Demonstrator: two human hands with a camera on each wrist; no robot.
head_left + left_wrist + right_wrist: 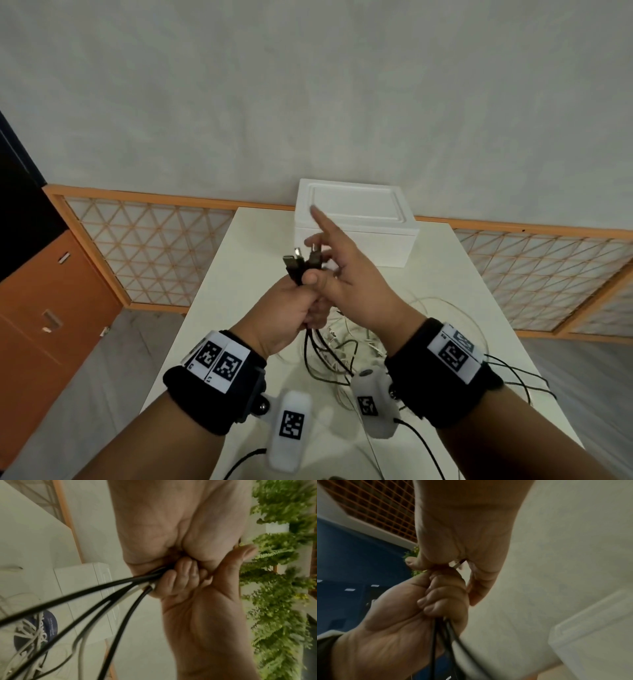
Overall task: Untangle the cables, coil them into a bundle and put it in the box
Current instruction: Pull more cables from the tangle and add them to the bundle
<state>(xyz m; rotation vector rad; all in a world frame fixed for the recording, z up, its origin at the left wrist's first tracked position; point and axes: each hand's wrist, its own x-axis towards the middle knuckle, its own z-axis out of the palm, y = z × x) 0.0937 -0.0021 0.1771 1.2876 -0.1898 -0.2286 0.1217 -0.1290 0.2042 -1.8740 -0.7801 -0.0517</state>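
My left hand (287,303) holds a bunch of black and white cables (109,595) in a fist above the table, with their black plug ends (296,265) sticking up. My right hand (346,277) meets it from the right. Its thumb and curled fingers pinch the plugs, and its index finger points straight out. A metal plug tip (457,564) shows inside that hand. The cables hang down to a loose tangle (342,353) on the white table (239,260). The white foam box (356,222) stands with its lid on at the table's far edge.
An orange-framed lattice screen (147,253) runs behind the table, and an orange cabinet (51,308) stands at the left. A dark blue round disc (49,626) lies under the tangle. More cables (524,380) trail off to the right.
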